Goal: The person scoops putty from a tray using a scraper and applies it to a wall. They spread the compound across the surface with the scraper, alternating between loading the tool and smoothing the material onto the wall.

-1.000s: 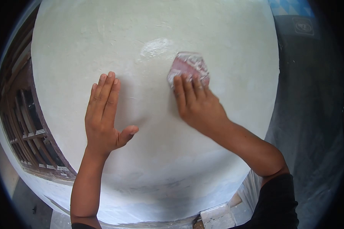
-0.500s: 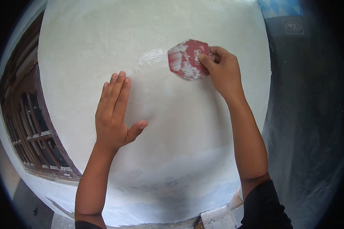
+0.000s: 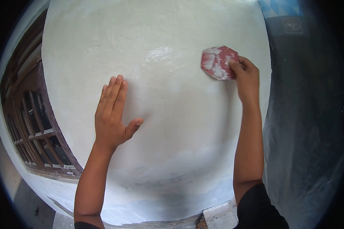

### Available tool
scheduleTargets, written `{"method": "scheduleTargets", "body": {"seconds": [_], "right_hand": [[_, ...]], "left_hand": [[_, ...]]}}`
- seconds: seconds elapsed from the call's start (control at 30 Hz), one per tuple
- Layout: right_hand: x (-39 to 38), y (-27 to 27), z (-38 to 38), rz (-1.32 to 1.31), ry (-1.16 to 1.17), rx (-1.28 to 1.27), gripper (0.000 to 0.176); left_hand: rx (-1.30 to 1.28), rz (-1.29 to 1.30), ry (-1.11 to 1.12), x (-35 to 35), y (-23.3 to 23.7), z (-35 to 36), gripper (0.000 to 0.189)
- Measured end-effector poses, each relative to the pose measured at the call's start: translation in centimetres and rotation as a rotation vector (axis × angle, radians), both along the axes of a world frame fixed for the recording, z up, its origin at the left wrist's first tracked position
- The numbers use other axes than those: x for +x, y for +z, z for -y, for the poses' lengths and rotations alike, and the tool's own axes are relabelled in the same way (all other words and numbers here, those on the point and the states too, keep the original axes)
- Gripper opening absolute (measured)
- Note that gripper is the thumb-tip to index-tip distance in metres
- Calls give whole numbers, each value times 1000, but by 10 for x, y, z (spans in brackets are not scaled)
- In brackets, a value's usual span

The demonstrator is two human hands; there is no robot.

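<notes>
A pale plastered wall point(image 3: 179, 126) fills the middle of the view. Against its left part lies my left hand point(image 3: 111, 118), flat, with the fingers stretched upward and the thumb out to the side. My right hand point(image 3: 247, 78) pinches a red putty scraper point(image 3: 220, 63) by its right edge, thumb on the near face. White putty is smeared over the scraper's left half. A wet, shiny patch of putty point(image 3: 159, 55) shows on the wall between the two hands, left of the scraper.
On the left is a brown wooden window frame point(image 3: 42, 126) with dark panes. Dark plastic sheeting point(image 3: 305, 114) hangs along the wall's right edge. Below, near my right sleeve, sits a white-smeared block point(image 3: 220, 216).
My right hand has moved to the right and slightly down with the scraper, away from the shiny patch. My left hand stays flat in nearly the same place.
</notes>
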State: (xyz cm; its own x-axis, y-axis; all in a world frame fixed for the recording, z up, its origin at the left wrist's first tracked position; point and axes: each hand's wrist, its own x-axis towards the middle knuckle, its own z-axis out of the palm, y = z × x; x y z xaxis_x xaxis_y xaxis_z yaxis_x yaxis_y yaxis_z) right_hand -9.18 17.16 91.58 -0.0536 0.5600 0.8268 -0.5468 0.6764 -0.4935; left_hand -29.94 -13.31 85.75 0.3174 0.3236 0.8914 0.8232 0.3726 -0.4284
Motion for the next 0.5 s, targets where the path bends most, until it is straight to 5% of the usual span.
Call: {"method": "scheduleTargets", "body": {"seconds": [0.1,0.17,0.23,0.3,0.43,0.5], "right_hand": [[-10,6,26,-56,136,57,32],[-32,10,39,138,147,130,34],[-43,1,9,160,-275,146,32],[-22,-25,-19,39,-163,-33,32],[27,-146,11,-226,184,-312,24],[34,-249,44,-72,281,-416,22]], "left_hand": [[-4,10,-10,-4,3,6,87],[-15,43,-28,-4,4,5,89],[-19,67,-65,-3,0,15,90],[-27,85,-90,-3,-19,41,91],[-105,319,-159,-2,-113,96,96],[-130,550,-271,7,-183,113,94]]}}
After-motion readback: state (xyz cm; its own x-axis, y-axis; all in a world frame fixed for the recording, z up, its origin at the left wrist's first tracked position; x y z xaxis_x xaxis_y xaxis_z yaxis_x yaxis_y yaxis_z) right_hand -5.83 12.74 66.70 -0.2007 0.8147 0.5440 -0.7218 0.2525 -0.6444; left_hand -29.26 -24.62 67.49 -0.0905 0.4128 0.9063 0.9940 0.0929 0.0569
